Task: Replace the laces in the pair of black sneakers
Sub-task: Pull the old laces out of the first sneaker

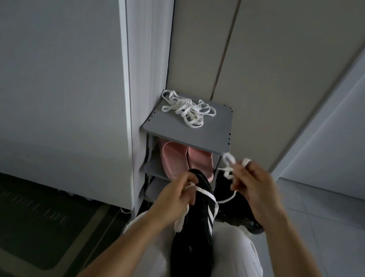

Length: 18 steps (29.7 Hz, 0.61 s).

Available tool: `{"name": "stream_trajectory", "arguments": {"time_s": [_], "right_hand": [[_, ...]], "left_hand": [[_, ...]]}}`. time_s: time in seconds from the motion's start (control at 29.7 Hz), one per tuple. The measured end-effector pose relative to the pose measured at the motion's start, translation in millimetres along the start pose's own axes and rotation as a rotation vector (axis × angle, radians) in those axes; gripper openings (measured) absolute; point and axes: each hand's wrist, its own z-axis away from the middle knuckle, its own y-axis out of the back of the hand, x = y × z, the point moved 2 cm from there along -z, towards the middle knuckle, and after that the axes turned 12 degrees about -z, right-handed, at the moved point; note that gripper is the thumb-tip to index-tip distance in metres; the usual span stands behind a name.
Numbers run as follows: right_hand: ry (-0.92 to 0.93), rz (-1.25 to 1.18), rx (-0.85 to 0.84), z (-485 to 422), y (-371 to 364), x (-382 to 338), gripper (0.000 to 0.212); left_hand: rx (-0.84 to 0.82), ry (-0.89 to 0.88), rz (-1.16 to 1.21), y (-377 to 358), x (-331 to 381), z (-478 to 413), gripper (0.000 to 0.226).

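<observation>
A black sneaker [193, 246] with white stripes lies on my lap between my knees, toe pointing away from me. A white lace [205, 192] runs across its upper. My left hand [177, 197] grips one stretch of this lace at the sneaker's left side, and the lace's tail hangs down below the fist. My right hand [256, 189] pinches the other end, which is bunched in loops above the fingers. The second black sneaker [235, 208] sits on the floor behind, partly hidden by my right hand. A tangled pile of white laces [188, 109] lies on the rack's top.
A small grey shoe rack [212, 138] stands against the wall; pink slippers [185, 160] fill its upper shelf. A white cabinet door [56, 72] is at the left, above a dark doormat [23, 216]. Pale floor tiles [328, 231] extend to the right.
</observation>
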Motion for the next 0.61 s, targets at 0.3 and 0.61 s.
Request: {"name": "stream_trajectory", "arguments": {"time_s": [0.3,0.61], "right_hand": [[0.046,0.328,-0.379,19,-48,-1,0.008],[0.03,-0.057,-0.206,17,-32,-27,0.016]], "left_hand": [[-0.021,-0.317,-0.079,56,70,-26,0.005],[-0.334,-0.093,0.147,20,42,-8,0.018]]}}
